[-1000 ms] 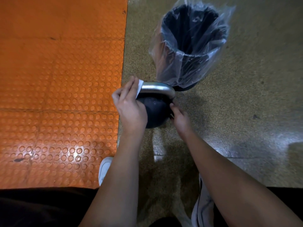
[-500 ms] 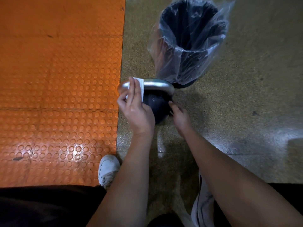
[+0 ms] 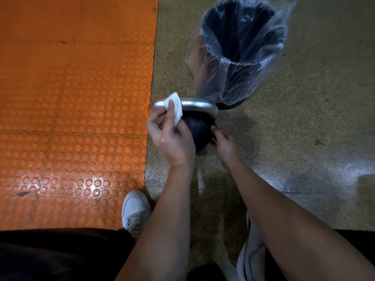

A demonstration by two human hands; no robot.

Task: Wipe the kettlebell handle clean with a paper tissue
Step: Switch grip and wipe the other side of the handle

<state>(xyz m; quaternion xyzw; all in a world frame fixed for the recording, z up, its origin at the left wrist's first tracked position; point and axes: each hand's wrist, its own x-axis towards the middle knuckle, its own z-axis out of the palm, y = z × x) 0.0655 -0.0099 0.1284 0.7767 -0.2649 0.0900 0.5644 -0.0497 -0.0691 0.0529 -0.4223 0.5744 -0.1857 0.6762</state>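
— On the speckled floor [image 3: 304, 138], beside the orange mat [image 3: 71, 98], what does the head view show?

— Kettlebell [image 3: 199, 130] upright, just in front of the lined bin [image 3: 241, 53]. Left hand [image 3: 172, 138] pinches a tissue [image 3: 174, 107] against the steel handle [image 3: 199, 104], fingers clamped on it.

— And the right hand [image 3: 225, 146]?

— Fingers pressed on the black body, apparently bracing it against the rubbing. Wiping looks under way.

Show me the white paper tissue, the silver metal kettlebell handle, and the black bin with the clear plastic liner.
white paper tissue [image 3: 176, 107]: head view, its middle.
silver metal kettlebell handle [image 3: 199, 104]: head view, top bar.
black bin with the clear plastic liner [image 3: 239, 47]: head view, inner wall.
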